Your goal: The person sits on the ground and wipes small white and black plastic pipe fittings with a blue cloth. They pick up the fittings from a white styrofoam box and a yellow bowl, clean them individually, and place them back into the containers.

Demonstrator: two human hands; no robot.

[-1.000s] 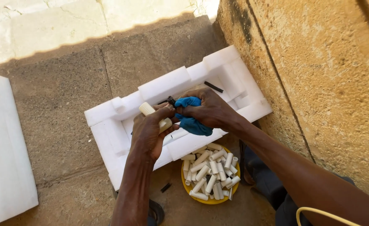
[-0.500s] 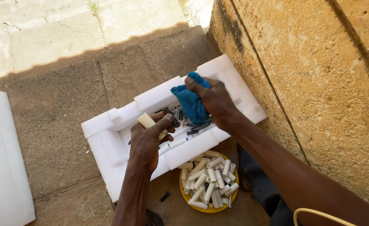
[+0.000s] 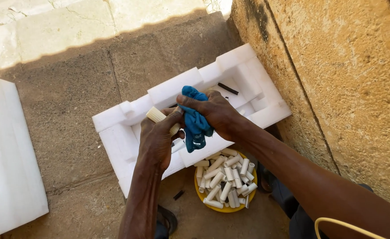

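Note:
My left hand (image 3: 157, 139) grips a short cream-white tube piece (image 3: 156, 115), whose end sticks out above my thumb. My right hand (image 3: 219, 115) holds a crumpled blue cloth (image 3: 195, 121) pressed against the tube's near end. Both hands hover over a white foam packing tray (image 3: 168, 90) lying on the ground. Just below my hands sits a yellow bowl (image 3: 225, 209) filled with several similar white tube pieces (image 3: 223, 179).
A rough ochre wall (image 3: 345, 75) runs along the right. A second white foam slab (image 3: 7, 155) lies at the left on the concrete paving (image 3: 71, 88). A small black stick (image 3: 227, 88) rests in the tray; a yellow cable (image 3: 336, 223) loops at lower right.
My right hand brought the blue cloth back down from the tray's upper part to the tube in my left hand. The view has shifted slightly.

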